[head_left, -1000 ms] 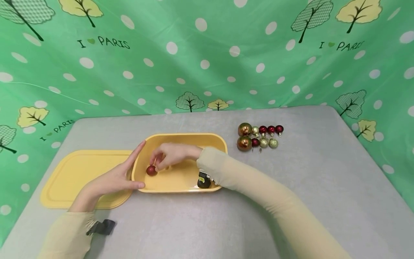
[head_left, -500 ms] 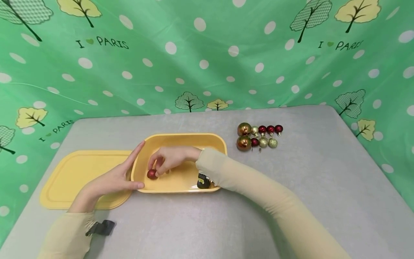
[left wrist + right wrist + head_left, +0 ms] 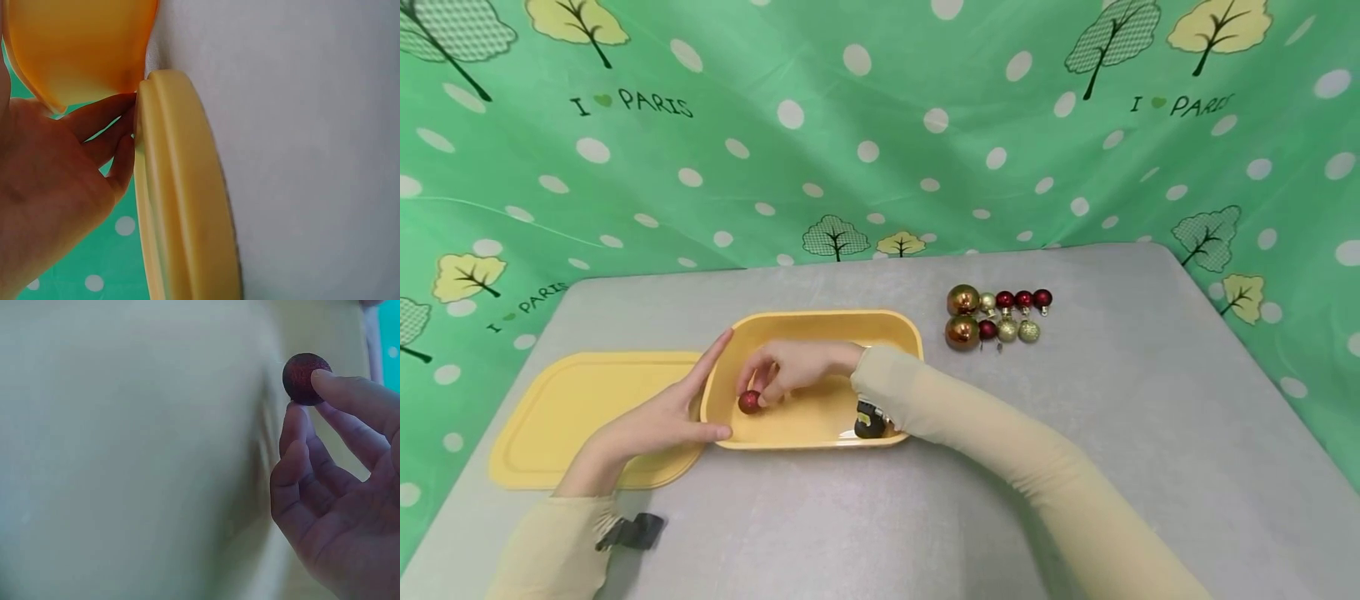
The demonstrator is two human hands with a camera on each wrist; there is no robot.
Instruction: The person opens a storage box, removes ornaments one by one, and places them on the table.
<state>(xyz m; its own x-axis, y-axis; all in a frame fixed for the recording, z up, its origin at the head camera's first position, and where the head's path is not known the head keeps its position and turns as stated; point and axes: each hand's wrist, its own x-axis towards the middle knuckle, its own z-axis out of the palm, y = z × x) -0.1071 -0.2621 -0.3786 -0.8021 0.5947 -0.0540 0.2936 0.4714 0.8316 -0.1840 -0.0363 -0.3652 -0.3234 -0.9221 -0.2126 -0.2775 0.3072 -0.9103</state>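
Inside a yellow plastic box (image 3: 820, 318), my right hand (image 3: 793, 365) pinches a dark red Christmas ball (image 3: 749, 402) near the box's left end. In the right wrist view the ball (image 3: 304, 379) sits between thumb and fingertips, its surface glittery. My left hand (image 3: 658, 421) lies along the outside of the box's left end, thumb at the front corner and fingers reaching up the side. Seen from the left wrist, its fingers (image 3: 103, 119) are extended, with the fingertips by the edge of the yellow lid (image 3: 187, 187) and the box wall (image 3: 81, 50) above.
The yellow lid (image 3: 580, 417) lies flat on the grey table (image 3: 820, 517), left of the box and partly under my left forearm. Right of the box, two rows of Christmas balls hold large copper ones (image 3: 962, 332), small red ones (image 3: 1042, 297) and gold glitter ones (image 3: 1029, 331). A green printed cloth (image 3: 865, 150) hangs behind.
My right hand has shifted slightly down toward the near side of the box with the red ball still pinched. The left hand keeps its place on the box.
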